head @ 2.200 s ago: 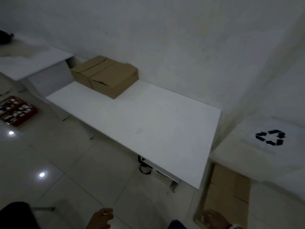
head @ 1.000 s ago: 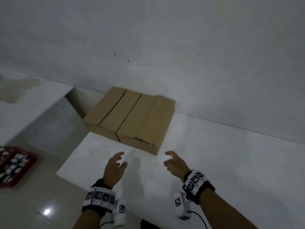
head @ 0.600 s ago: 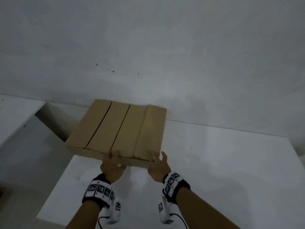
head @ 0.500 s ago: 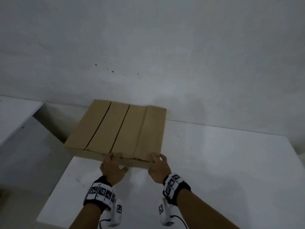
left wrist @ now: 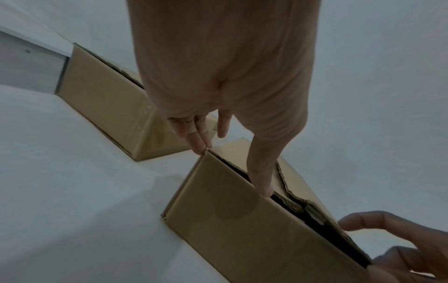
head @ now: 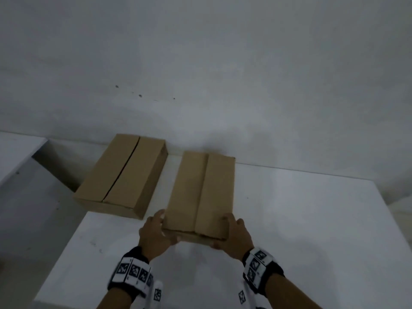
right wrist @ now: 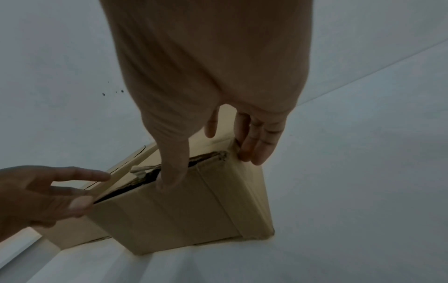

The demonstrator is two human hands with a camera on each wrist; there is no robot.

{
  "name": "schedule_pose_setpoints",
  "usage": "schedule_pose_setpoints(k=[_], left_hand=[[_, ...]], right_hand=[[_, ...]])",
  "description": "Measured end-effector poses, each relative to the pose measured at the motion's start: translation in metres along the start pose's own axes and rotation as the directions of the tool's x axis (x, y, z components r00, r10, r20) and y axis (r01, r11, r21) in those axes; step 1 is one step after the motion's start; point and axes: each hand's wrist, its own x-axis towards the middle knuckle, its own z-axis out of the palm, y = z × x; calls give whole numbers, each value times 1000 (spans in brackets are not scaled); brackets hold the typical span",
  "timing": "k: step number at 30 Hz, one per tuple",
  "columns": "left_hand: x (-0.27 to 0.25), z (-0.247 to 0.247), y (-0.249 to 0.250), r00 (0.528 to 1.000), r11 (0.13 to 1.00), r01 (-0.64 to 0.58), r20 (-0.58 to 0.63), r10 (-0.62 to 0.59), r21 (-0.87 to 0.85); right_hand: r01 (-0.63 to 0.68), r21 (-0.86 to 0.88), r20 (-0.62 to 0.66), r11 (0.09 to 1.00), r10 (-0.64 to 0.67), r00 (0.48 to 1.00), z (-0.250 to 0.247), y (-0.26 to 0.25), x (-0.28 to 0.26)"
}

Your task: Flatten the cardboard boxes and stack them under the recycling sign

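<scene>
Two closed brown cardboard boxes lie on the white table. The left box sits at the table's far left corner, against the wall. The right box lies a gap away from it, with its near end in both my hands. My left hand grips its near left corner, thumb on the top edge of the near face. My right hand grips the near right corner, thumb on the near face and fingers on the side. The near flap seam gapes open and torn.
A white wall rises right behind the boxes. Left of the table there is a drop to a lower grey surface and another white top. Bare table surface stretches to the right and toward me.
I walked up to the table and reached for the two boxes that stood pressed together. My hands took the right box and slid it to the right, away from the left box.
</scene>
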Motion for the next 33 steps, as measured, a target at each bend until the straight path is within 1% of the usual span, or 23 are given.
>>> schedule_pose_setpoints(k=[4, 6, 9, 14, 19, 21, 23, 25, 27, 28, 30, 31, 32, 33], left_hand=[[-22, 34, 36, 997, 988, -26, 79, 15, 151], [-31, 49, 49, 993, 986, -44, 117, 25, 160], [-41, 68, 65, 982, 982, -95, 178, 66, 164], [-55, 93, 77, 970, 961, -193, 185, 157, 199], [-58, 96, 76, 954, 949, -256, 208, 217, 184], [-59, 96, 71, 951, 950, -271, 198, 238, 157], [-60, 96, 67, 951, 955, -287, 143, 274, 77], [-61, 97, 62, 966, 966, -255, 26, 256, -49], [-57, 100, 57, 976, 962, -199, -125, 177, -188], [-55, 100, 55, 972, 953, -169, -202, 120, -251], [-48, 99, 55, 946, 950, -108, -323, 8, -292], [-45, 96, 56, 937, 947, -81, -347, -34, -312], [-42, 94, 57, 933, 938, -61, -353, -67, -341], [-40, 90, 59, 932, 944, -35, -352, -88, -328]], right_hand=[[-71, -32, -36, 997, 70, 997, -17, 40, -26], [-104, -25, -33, 994, 103, 994, -25, 59, -38], [-109, -45, -44, 993, 107, 993, -34, 84, -57], [-61, -51, -117, 997, 54, 992, -40, 116, -79], [-9, -73, -155, 997, -2, 988, -48, 121, -91], [16, -44, -181, 999, -24, 983, -50, 126, -93], [12, -5, -246, 1000, -13, 969, -52, 132, -93], [-35, 77, -334, 996, 58, 941, -55, 136, -91], [-81, 248, -426, 965, 184, 886, -62, 139, -88], [-82, 339, -467, 937, 243, 850, -66, 141, -87], [-30, 452, -546, 891, 304, 781, -72, 145, -82], [1, 454, -602, 891, 306, 738, -74, 146, -80], [18, 416, -669, 909, 293, 684, -77, 148, -77], [15, 356, -733, 935, 269, 625, -81, 146, -76]])
